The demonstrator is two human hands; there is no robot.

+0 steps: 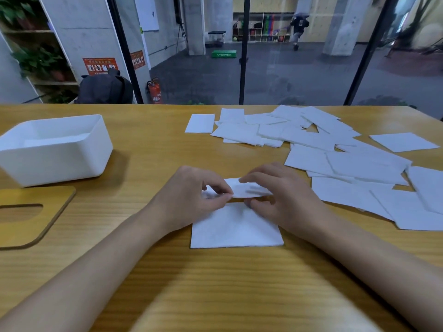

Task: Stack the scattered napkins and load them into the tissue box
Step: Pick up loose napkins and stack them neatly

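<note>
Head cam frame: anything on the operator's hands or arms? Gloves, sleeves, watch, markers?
Nothing worn that shows. The left hand and right hand are bare: no gloves, and no rings or tape visible. The left forearm and right forearm are uncovered down to the frame edge, with no sleeve, watch, band, cable or tracking marker in view.

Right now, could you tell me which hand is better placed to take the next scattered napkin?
Probably right: both pinch one napkin, but the scattered napkins lie beside the right hand, the left hand nearer the tissue box.
</note>
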